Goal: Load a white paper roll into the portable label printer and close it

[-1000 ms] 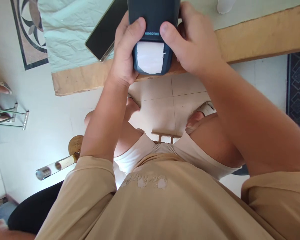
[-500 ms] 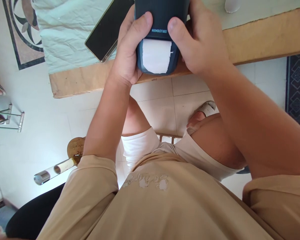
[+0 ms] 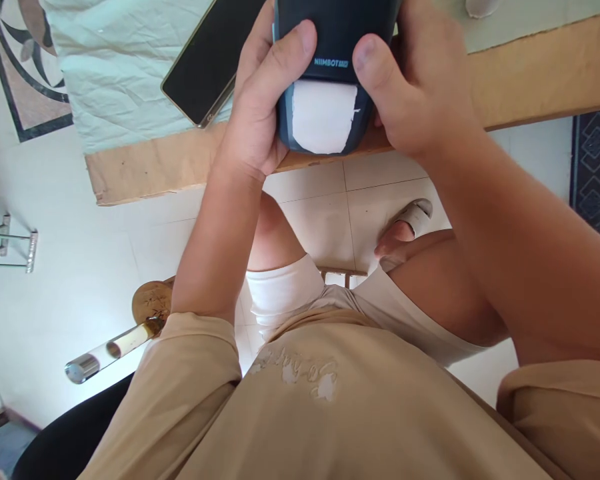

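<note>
Both hands were wrapped around a dark blue label printer (image 3: 333,40), held up at about 12 o'clock in the view, right over the near edge of the wooden table (image 3: 530,73). The left hand (image 3: 260,107) gripped its left side, thumb pressed across the front just beside the brand lettering. The right hand (image 3: 420,87) clamped the other side, thumb also on the front, so the two thumbs sat close together above the white label paper (image 3: 324,118) sticking out of the slot. The paper's lower edge looked a bit ragged.

At roughly 11 o'clock from the printer a black phone (image 3: 210,60) lay screen-up and tilted on a crinkled pale green cloth (image 3: 115,73), which covered that end of the table. The phone sat just beside the left hand; couldn't tell if they touched.

Down at 6 o'clock the person's beige shirt (image 3: 300,400) and white shorts (image 3: 285,293) filled the lower view, with a sandalled foot (image 3: 410,223) on the pale tiled floor (image 3: 80,220) under the table. At about 8 o'clock a clear tube with a metal cap (image 3: 105,350) lay beside a round wooden piece (image 3: 153,301).
</note>
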The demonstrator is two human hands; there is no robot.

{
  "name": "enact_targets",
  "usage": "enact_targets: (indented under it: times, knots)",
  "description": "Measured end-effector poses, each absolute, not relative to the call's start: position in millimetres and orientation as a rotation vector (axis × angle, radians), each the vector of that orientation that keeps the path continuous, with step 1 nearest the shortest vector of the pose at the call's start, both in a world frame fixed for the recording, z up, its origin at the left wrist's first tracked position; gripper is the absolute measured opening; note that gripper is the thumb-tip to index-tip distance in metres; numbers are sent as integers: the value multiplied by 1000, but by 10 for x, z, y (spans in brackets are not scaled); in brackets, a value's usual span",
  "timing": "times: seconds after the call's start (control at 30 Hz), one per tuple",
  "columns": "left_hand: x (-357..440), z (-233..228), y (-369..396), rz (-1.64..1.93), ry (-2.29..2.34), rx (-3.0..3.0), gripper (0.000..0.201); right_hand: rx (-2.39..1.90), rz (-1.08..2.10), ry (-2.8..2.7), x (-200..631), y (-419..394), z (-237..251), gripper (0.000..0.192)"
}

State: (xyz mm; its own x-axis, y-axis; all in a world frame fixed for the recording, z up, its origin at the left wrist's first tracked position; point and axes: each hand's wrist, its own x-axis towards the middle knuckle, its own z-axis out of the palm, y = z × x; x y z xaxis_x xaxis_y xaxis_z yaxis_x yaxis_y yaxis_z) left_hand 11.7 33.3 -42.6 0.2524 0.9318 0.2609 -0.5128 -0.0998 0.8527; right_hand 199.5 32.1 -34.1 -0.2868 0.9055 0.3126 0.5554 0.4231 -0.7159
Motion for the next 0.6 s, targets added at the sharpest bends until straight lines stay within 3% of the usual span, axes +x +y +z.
enact_targets:
  times: [0.13, 0.33, 0.6]
  knots:
    - [20, -451, 401, 1151, 423, 1213, 22, -1235, 632, -2010, 2013, 330, -318, 96]
    - [-29, -517, 429, 1200, 484, 1204, 31, -1274, 623, -2064, 2003, 303, -281, 99]
    - [37, -550, 383, 1241, 458, 1206, 28, -1338, 603, -2091, 2002, 278, -215, 82]
